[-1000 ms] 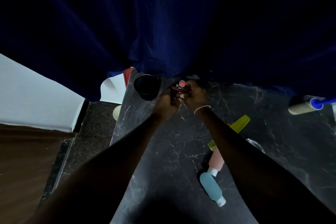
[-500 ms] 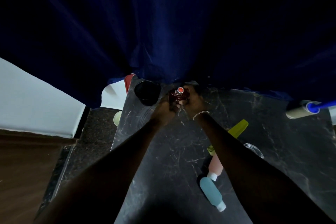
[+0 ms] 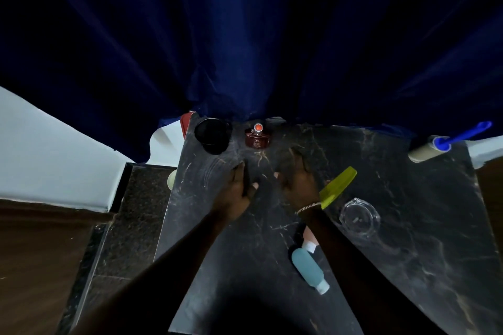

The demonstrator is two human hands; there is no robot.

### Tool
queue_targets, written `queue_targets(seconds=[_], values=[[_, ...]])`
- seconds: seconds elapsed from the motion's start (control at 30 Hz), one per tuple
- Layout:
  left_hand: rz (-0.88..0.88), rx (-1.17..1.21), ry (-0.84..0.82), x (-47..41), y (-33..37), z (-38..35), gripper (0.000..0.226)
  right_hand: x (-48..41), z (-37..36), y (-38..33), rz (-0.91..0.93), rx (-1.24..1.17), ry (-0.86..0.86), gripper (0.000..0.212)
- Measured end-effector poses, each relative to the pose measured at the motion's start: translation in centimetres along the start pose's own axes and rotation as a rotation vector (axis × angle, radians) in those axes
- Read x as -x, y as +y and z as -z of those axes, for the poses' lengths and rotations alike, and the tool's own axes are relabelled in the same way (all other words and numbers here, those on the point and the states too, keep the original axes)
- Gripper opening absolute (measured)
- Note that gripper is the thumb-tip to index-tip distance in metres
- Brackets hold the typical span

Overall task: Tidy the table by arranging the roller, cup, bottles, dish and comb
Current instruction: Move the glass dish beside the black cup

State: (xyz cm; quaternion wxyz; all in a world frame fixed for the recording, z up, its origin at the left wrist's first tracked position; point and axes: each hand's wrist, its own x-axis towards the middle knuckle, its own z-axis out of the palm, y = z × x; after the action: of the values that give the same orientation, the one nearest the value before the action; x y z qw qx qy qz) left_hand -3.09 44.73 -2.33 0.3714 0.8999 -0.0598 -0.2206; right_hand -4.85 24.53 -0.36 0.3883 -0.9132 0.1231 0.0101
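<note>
A small dark red bottle point(image 3: 257, 138) with an orange cap stands upright at the table's far edge, right of a black cup point(image 3: 213, 135). My left hand point(image 3: 237, 193) and my right hand point(image 3: 297, 181) hover empty over the dark marble table point(image 3: 408, 226), nearer to me than the red bottle. A yellow-green comb point(image 3: 338, 187) lies just right of my right wrist. A clear glass dish point(image 3: 359, 217) sits right of the comb. A blue bottle point(image 3: 309, 269) lies on its side; a pink bottle point(image 3: 309, 238) above it is partly hidden by my forearm. A lint roller point(image 3: 432, 148) with a blue handle lies far right.
A dark blue curtain point(image 3: 245, 49) hangs right behind the table's far edge. A red object point(image 3: 186, 121) and a white surface point(image 3: 40, 149) sit left of the table. Dark stone floor point(image 3: 130, 212) lies along the table's left edge.
Both hands let go of the red bottle, which now stands by the cup, and drew back toward me with fingers apart.
</note>
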Motion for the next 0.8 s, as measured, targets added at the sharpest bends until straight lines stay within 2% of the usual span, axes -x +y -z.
queue_targets(seconds=[0.23, 0.4, 0.5, 0.6, 0.7, 0.8], values=[[-0.110, -0.107, -0.063, 3.9, 4.4, -3.7, 0.075, 7.8, 3.5, 2.5, 0.088, 0.063, 0.104, 0.072], [-0.224, -0.158, -0.084, 5.0, 7.9, -7.5, 0.074, 10.7, 6.0, 5.0, 0.038, 0.153, 0.066, 0.073], [-0.291, -0.173, -0.099, 5.5, 11.3, -10.3, 0.073, 12.0, 8.7, 7.3, -0.011, 0.157, 0.157, 0.068], [-0.287, -0.147, -0.057, 5.4, 12.7, -11.7, 0.069, 12.0, 9.9, 8.6, -0.034, 0.147, 0.199, 0.062], [-0.273, -0.145, -0.055, 4.9, 15.2, -14.2, 0.063, 11.7, 12.1, 11.6, -0.144, 0.109, 0.191, 0.059], [-0.186, -0.191, -0.068, 4.3, 17.5, -16.4, 0.052, 11.4, 13.7, 14.0, -0.257, 0.098, 0.151, 0.054]])
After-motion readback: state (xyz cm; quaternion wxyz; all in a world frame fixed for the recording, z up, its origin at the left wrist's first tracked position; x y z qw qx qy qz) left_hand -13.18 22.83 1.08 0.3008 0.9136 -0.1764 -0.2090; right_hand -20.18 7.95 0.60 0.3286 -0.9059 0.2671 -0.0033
